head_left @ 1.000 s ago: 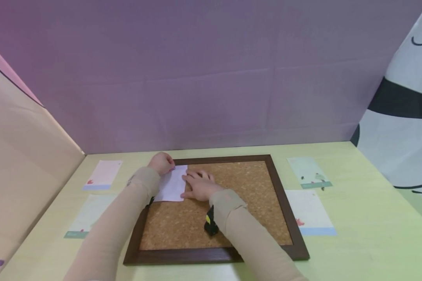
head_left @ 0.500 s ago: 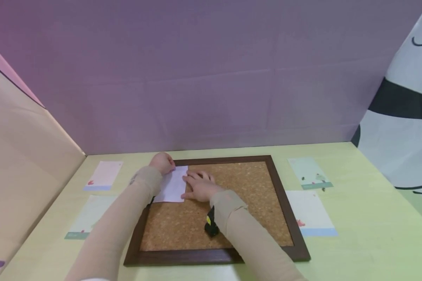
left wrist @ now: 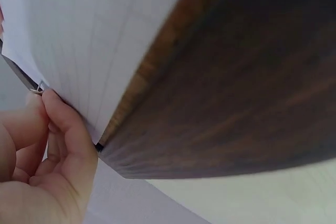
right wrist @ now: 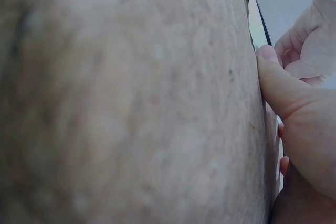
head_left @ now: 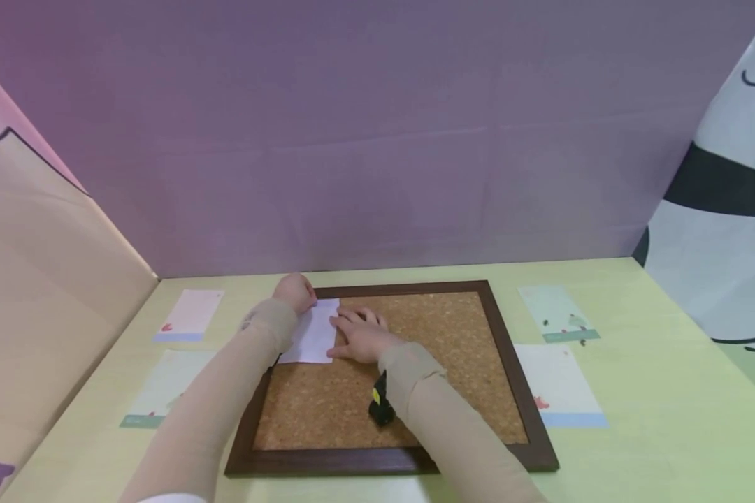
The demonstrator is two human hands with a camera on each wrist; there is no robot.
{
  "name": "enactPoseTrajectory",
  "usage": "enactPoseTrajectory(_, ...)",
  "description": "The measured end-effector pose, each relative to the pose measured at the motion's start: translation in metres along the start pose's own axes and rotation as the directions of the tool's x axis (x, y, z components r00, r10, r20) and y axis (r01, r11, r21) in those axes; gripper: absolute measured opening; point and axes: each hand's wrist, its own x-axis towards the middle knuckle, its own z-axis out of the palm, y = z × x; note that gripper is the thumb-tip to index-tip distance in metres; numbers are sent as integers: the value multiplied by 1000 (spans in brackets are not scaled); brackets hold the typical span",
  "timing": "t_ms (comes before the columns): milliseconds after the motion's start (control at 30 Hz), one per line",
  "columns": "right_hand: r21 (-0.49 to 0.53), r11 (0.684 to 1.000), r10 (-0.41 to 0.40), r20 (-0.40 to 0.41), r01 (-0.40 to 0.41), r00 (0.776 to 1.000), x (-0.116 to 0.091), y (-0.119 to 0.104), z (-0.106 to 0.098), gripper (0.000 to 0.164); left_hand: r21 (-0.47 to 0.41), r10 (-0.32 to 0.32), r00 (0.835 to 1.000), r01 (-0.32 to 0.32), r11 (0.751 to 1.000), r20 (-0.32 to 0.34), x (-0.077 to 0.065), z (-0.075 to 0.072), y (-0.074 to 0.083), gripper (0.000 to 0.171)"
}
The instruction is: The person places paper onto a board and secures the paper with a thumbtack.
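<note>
A sheet of lined white paper [head_left: 315,333] lies on the upper left of a cork board [head_left: 449,349] with a dark wooden frame. At the paper's top edge is my left hand [head_left: 295,292], its fingers curled. In the left wrist view, the thumb and forefinger of the left hand [left wrist: 58,156] pinch a small shiny metal pin [left wrist: 38,88] against the sheet; the fingers partly hide it. My right hand [head_left: 365,338] rests with spread fingers on the board, fingertips on the paper's right edge. The right wrist view shows cork close up beside that hand [right wrist: 310,124].
Two printed sheets lie left of the board, a pink one [head_left: 191,312] and a green-edged one [head_left: 166,384]. To its right are a green-edged sheet [head_left: 556,312] and a blue-edged one [head_left: 560,384]. Small dark bits [head_left: 583,342] lie nearby. A purple backdrop [head_left: 377,140] stands behind.
The head view has shifted slightly. Both hands, the paper and the board keep nearly the same places relative to one another.
</note>
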Motion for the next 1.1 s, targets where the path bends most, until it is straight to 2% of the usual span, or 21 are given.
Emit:
enactPoseTrajectory(200, 17, 1000, -1, -6, 2, 1000, -1, 2, -3, 66, -16, 1, 1000, -1, 1000, -4, 3, 3, 1, 11)
enactPoseTrajectory(433, 2, 1000, -8, -18, 8, 1000, 0, 4, -4, 67, -61, -49, 998, 51, 997, 33, -4, 1, 14, 9)
enactPoseTrajectory(700, 16, 1000, -15, -12, 15, 1000, 0, 1, -3, 67, -15, -26, 997, 27, 1000, 69, -4, -4, 7, 11)
enactPoseTrajectory(867, 13, 1000, -13, -15, 13, 1000, -1, 1, -4, 67, -23, -25, 995, 27, 999, 100, -4, -8, 5, 13)
enactPoseTrajectory(1100, 11, 1000, -5, -3, 5, 1000, -1, 2, -3, 68, -34, -7, 996, 10, 999, 91, -9, -8, 9, 15)
